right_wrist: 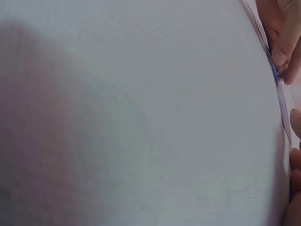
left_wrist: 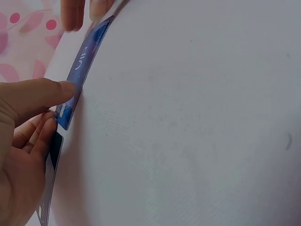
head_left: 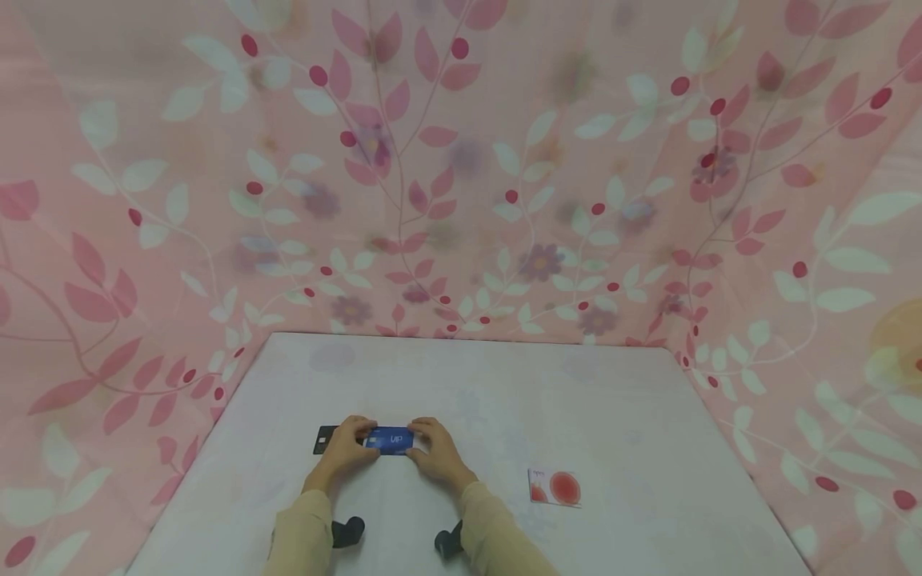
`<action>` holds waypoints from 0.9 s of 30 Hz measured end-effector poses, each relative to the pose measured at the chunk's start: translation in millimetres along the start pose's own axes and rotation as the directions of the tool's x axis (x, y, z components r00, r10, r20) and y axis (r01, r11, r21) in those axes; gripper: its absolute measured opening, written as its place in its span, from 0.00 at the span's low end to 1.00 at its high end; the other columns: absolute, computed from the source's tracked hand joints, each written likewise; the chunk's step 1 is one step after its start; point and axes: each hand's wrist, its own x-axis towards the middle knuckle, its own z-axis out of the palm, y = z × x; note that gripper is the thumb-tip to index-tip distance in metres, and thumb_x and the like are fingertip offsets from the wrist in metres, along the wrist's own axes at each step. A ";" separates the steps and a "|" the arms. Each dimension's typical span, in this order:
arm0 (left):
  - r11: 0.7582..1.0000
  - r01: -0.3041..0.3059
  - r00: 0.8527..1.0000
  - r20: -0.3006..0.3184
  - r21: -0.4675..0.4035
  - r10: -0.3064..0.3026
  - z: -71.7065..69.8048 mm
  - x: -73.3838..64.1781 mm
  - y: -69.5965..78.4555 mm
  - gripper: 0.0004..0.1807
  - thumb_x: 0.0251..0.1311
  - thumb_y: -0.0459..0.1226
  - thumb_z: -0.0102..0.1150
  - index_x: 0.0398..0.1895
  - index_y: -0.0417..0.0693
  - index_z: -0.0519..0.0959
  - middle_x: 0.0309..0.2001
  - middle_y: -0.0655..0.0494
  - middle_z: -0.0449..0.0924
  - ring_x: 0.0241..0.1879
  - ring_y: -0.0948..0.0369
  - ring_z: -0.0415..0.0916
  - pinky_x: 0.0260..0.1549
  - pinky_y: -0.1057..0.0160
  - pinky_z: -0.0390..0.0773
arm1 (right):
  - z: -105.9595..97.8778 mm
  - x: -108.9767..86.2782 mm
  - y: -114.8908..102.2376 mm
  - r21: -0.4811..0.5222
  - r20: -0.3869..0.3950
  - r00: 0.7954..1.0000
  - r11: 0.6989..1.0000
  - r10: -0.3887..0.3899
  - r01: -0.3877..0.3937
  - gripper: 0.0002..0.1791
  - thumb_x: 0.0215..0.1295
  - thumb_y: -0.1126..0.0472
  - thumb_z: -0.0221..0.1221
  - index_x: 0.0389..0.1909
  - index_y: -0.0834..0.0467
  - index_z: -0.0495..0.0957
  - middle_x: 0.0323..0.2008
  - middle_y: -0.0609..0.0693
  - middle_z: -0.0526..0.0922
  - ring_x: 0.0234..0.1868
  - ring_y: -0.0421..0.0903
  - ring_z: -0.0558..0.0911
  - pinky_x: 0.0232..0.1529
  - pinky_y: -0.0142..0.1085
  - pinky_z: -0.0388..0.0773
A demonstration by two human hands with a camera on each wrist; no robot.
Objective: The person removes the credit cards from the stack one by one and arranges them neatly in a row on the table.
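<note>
A blue card marked VIP point(head_left: 393, 439) lies lengthwise between both hands. My left hand point(head_left: 350, 445) pinches its left end, with the thumb over the printed face and the fingers behind in the left wrist view. At the right end is my right hand point(head_left: 436, 452), its thumb and fingers spread apart close around the card's corners. The left wrist view shows these right fingertips point(left_wrist: 98, 10) right by the card's far end. A black card point(head_left: 325, 438) with a chip lies just left of the blue one, partly hidden by my left hand.
To the right on the white table point(head_left: 634, 432) lies a white card with red circles point(head_left: 565, 488). Dark rounded camera parts point(head_left: 350, 531) show beside the sleeves. Pink floral cloth point(head_left: 461, 200) rises behind the table and along both sides.
</note>
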 end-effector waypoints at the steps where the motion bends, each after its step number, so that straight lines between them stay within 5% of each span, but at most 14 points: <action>1: 1.000 0.001 1.000 -0.005 -0.015 -0.001 -0.1 0.2 0.1 0.28 0.40 0.28 0.69 0.51 0.33 0.77 0.51 0.41 0.73 0.49 0.46 0.75 0.51 0.47 0.73 | 0.0 -0.6 0.5 0.021 -0.012 1.000 1.000 -0.004 0.004 0.21 0.55 0.68 0.63 0.51 0.65 0.76 0.52 0.56 0.75 0.48 0.51 0.77 0.50 0.38 0.74; 10: 0.991 -0.094 0.986 -0.150 -0.092 0.079 -6.9 -3.7 9.7 0.24 0.44 0.27 0.69 0.48 0.32 0.77 0.43 0.39 0.80 0.42 0.48 0.79 0.45 0.50 0.77 | -3.9 -8.4 -0.7 0.114 -0.181 0.983 0.993 -0.016 0.037 0.20 0.52 0.70 0.63 0.48 0.68 0.77 0.42 0.58 0.80 0.37 0.49 0.77 0.43 0.34 0.76; 15: 0.968 -0.232 0.947 -0.250 -0.096 0.202 -5.9 -12.6 18.0 0.23 0.43 0.27 0.70 0.47 0.32 0.78 0.43 0.38 0.80 0.41 0.46 0.79 0.44 0.52 0.78 | -14.8 -17.3 -9.2 0.125 -0.251 0.967 0.990 -0.036 0.070 0.18 0.52 0.70 0.64 0.45 0.71 0.77 0.35 0.59 0.83 0.35 0.52 0.80 0.40 0.34 0.78; 20: 0.931 -0.347 0.902 -0.312 -0.111 0.299 9.4 -24.7 23.4 0.23 0.40 0.25 0.70 0.45 0.31 0.78 0.42 0.39 0.80 0.39 0.46 0.79 0.42 0.56 0.79 | -26.2 -30.0 -14.2 0.120 -0.249 0.968 0.992 -0.011 0.042 0.16 0.53 0.69 0.64 0.43 0.71 0.78 0.35 0.58 0.83 0.37 0.52 0.82 0.42 0.34 0.79; 27: 0.909 -0.401 0.868 -0.365 -0.117 0.336 43.0 -43.3 31.5 0.21 0.38 0.24 0.71 0.41 0.32 0.79 0.37 0.42 0.82 0.34 0.51 0.79 0.37 0.64 0.80 | -39.6 -50.2 -13.4 0.075 -0.275 0.961 0.995 -0.040 0.063 0.15 0.52 0.70 0.65 0.41 0.71 0.78 0.33 0.57 0.84 0.35 0.52 0.83 0.41 0.37 0.80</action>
